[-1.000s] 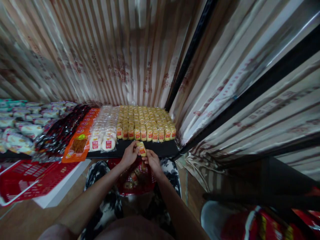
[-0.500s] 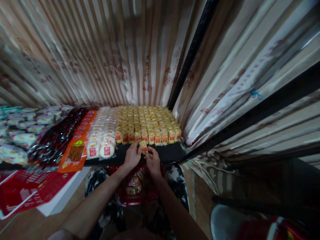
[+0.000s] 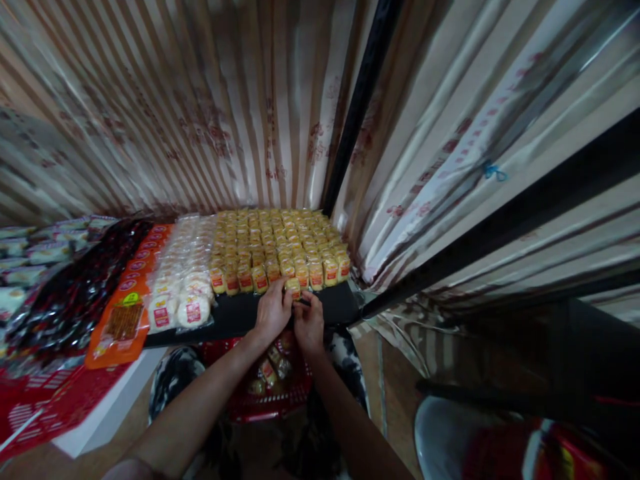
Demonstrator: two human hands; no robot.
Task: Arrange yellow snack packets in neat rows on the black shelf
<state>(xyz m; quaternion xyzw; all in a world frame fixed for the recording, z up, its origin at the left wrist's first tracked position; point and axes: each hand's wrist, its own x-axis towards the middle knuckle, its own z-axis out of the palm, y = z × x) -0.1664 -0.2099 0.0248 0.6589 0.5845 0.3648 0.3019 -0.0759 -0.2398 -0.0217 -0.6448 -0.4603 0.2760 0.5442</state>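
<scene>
Both hands meet at the front edge of a dark shelf (image 3: 235,319). The left hand (image 3: 273,312) and right hand (image 3: 309,321) together pinch one small yellow packet (image 3: 293,287), fingers closed on it, just in front of the front row of yellow packets (image 3: 280,248) standing upright in ranks. Left of these lie white round cakes (image 3: 183,293), then an orange pack (image 3: 121,321). Below the hands, a red basket (image 3: 273,393) holds further packets.
</scene>
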